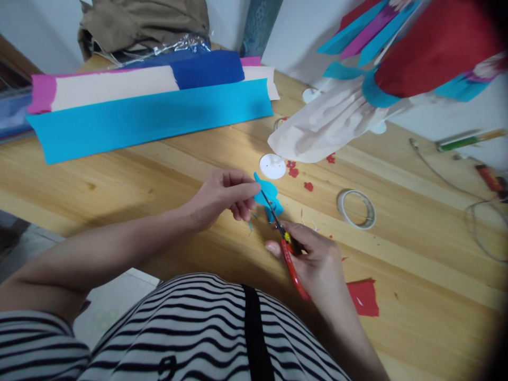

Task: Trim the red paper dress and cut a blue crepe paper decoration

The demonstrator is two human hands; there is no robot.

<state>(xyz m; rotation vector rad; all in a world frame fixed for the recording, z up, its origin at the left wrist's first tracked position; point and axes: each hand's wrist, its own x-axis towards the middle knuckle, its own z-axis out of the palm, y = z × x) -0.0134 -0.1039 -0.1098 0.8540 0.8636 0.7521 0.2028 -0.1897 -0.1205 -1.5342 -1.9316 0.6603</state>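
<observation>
Between thumb and fingers my left hand (226,198) pinches a small piece of blue paper (266,189) above the table. My right hand (311,256) grips scissors (292,270) with red handles, their dark blades reaching up to the blue paper. Whether the blades are parted is hard to see. Just beyond the paper lies a white disc (272,166) with small holes. Small red cut-out shapes (292,172) are scattered beside it. Thin blue scraps (250,226) rest on the wood below my left fingers.
Long blue crepe paper (154,119) lies at the back left, over white and pink sheets. A paper figure (329,127) with a red top stands at the back right. A tape roll (356,209), a red paper piece (364,297) and a cable (440,177) lie to the right.
</observation>
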